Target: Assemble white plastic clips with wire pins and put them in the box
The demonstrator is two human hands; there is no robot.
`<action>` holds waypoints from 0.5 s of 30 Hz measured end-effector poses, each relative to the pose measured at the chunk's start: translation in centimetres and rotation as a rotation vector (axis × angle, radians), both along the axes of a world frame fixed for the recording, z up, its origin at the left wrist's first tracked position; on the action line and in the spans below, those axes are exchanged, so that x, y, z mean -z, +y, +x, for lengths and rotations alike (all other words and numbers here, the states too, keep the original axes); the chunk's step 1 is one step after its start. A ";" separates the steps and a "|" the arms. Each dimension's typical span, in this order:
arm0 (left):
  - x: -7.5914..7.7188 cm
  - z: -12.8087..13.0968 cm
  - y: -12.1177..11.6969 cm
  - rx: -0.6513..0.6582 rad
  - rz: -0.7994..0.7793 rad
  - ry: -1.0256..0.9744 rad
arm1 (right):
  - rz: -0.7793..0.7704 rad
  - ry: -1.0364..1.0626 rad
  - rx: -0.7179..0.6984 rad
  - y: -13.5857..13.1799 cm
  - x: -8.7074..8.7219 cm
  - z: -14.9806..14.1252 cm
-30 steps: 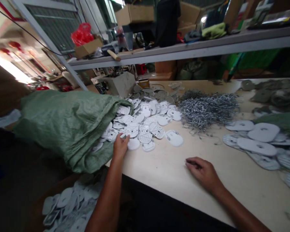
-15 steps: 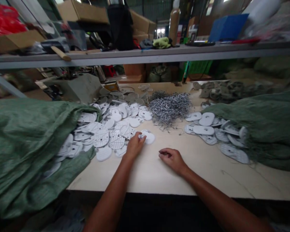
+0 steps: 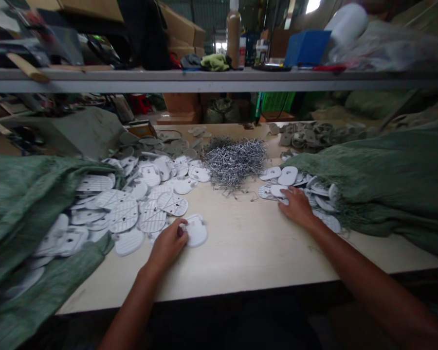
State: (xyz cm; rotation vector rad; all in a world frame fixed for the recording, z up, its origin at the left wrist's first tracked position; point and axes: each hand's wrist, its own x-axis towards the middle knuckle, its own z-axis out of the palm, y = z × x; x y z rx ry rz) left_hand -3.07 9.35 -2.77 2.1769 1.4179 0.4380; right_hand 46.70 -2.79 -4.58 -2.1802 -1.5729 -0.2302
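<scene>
Left hand (image 3: 169, 243) pinching left edge of white plate (image 3: 197, 232), at seven o'clock from wire heap (image 3: 235, 160) on counter (image 3: 233, 257). Right hand (image 3: 299, 209) at four o'clock, fingertips against pale piece (image 3: 278, 190); whether gripping, cannot tell.
</scene>
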 end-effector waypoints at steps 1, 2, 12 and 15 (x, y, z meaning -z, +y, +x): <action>0.0 -0.3 -0.1 -0.026 -0.013 0.002 | -0.011 0.000 -0.004 -0.2 0.3 0.4; -0.1 -0.6 -0.3 -0.060 -0.025 0.004 | -0.015 0.003 -0.017 -0.5 0.6 0.5; -1.1 1.6 -0.1 -0.187 0.055 0.112 | -0.042 0.047 -0.111 -3.2 0.0 2.1; -1.1 2.6 0.1 -0.176 0.090 0.125 | -0.046 0.044 -0.133 -3.7 -0.9 3.1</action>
